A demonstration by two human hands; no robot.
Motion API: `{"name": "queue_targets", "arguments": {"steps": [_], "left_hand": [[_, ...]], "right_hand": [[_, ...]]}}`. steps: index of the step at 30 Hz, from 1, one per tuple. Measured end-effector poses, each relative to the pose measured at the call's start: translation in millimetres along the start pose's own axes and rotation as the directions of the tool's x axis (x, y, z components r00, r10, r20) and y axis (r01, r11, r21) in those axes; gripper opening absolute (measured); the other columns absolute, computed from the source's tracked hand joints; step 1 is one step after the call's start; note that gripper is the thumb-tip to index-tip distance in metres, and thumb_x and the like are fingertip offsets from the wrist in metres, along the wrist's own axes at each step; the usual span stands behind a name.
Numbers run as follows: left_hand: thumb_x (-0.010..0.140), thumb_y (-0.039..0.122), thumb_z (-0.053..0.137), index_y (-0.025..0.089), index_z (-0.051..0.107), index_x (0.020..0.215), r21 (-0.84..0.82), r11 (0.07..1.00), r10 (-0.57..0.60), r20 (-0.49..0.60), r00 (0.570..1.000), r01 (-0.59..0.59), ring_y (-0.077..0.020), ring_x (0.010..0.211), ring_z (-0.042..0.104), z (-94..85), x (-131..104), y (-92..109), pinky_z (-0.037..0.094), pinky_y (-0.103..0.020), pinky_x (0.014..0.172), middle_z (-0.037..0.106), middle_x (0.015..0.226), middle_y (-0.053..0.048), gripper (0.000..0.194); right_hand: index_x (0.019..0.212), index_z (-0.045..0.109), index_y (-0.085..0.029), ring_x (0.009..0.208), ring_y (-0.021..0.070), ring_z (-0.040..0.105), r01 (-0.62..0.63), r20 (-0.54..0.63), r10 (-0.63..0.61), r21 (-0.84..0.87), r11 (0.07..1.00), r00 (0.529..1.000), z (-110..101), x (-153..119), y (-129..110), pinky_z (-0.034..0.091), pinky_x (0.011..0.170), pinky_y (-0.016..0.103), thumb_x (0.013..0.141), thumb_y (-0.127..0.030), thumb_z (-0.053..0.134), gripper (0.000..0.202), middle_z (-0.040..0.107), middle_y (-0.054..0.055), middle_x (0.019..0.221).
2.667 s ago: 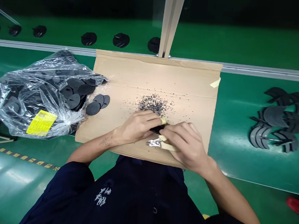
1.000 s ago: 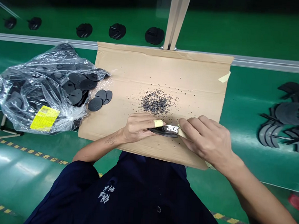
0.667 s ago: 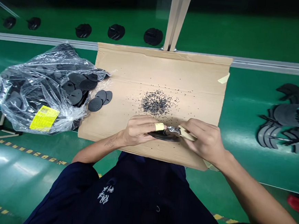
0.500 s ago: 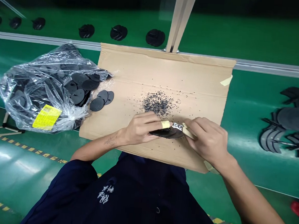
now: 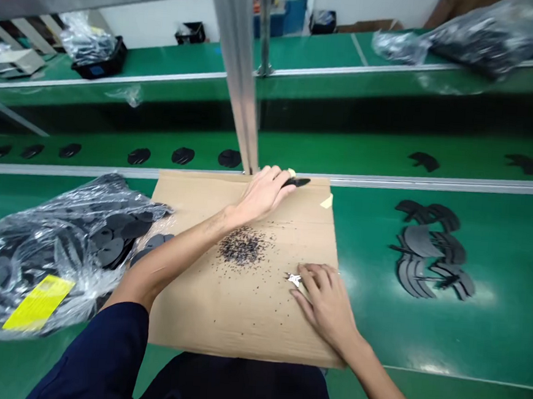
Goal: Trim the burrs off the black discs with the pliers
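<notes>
My left hand (image 5: pixel 267 190) reaches to the far side of the cardboard sheet (image 5: pixel 192 323). Its fingers are closed on a thin black disc-like part (image 5: pixel 300 182), seen nearly edge-on. Yellowish tape shows at a fingertip. My right hand (image 5: pixel 330 300) is low over the cardboard's right side, thumb and fingers loosely around small metal nippers (image 5: pixel 294 280). Their jaws poke out to the left, while the palm hides the handles. A scatter of tiny black bits (image 5: pixel 244 247) lies between the hands. Black discs (image 5: pixel 145 252) on the cardboard are partly hidden by my left forearm.
A clear plastic bag of black discs (image 5: pixel 60 238) with a yellow label lies at left. Stacked black curved parts (image 5: pixel 428 249) are at right. Beyond the metal rail (image 5: pixel 434 185), black parts (image 5: pixel 183 155) sit on a green strip. A metal post (image 5: pixel 242 99) rises behind the cardboard.
The hands have parted. My left hand has moved far forward with the black part; my right has drawn away with the nippers. The view has tilted up, showing the shelf behind.
</notes>
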State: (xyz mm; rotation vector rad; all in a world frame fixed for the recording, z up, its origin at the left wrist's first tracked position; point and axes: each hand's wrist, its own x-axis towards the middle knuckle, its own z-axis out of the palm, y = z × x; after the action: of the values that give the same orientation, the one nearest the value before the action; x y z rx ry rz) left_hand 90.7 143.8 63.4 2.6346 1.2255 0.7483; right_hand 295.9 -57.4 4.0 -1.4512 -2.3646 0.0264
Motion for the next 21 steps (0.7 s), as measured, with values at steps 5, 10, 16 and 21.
{"name": "queue_targets", "arguments": {"steps": [5,10,16,21], "left_hand": [[0.105,0.033,0.043,0.016,0.052,0.138,0.316,0.934,-0.245,0.227,0.943,0.167,-0.0362,0.130,0.052,31.9,86,-10,0.043,-0.046,0.105,0.058,0.135,-0.021,0.039],[0.096,0.020,0.050,0.006,0.061,0.125,0.326,0.913,-0.338,0.266,0.903,0.245,-0.0427,0.120,0.059,46.1,103,-20,0.050,-0.055,0.096,0.063,0.125,-0.029,0.034],[0.101,0.028,0.046,0.016,0.062,0.127,0.143,0.990,-0.021,0.199,0.980,-0.008,-0.0317,0.136,0.053,14.4,21,-12,0.047,-0.050,0.113,0.058,0.144,-0.017,0.033],[0.100,0.030,0.050,0.035,0.062,0.132,-0.024,0.998,0.063,0.164,0.984,-0.060,-0.0307,0.128,0.063,-43.9,-133,-18,0.057,-0.051,0.105,0.067,0.135,-0.004,0.034]], "right_hand": [[0.134,0.060,-0.019,0.124,0.0349,0.055,-0.072,0.023,0.070,0.130,0.989,0.997,-1,-14,-3,0.052,0.102,0.056,0.098,-0.047,0.055,0.045,0.063,0.018,0.124],[0.129,0.063,-0.019,0.128,0.0322,0.055,-0.095,-0.033,0.103,0.174,0.980,0.994,-20,-6,24,0.053,0.103,0.052,0.098,-0.038,0.055,0.036,0.060,0.019,0.133],[0.118,0.072,-0.018,0.119,0.0288,0.062,-0.427,-0.001,0.428,-0.050,0.903,0.904,-61,76,159,0.051,0.104,0.044,0.094,-0.015,0.052,0.031,0.065,0.016,0.131],[0.129,0.066,-0.009,0.107,0.0298,0.066,-0.650,-0.150,0.639,-0.041,0.759,0.755,-89,140,254,0.052,0.092,0.046,0.091,-0.007,0.054,0.040,0.061,0.025,0.131]]}}
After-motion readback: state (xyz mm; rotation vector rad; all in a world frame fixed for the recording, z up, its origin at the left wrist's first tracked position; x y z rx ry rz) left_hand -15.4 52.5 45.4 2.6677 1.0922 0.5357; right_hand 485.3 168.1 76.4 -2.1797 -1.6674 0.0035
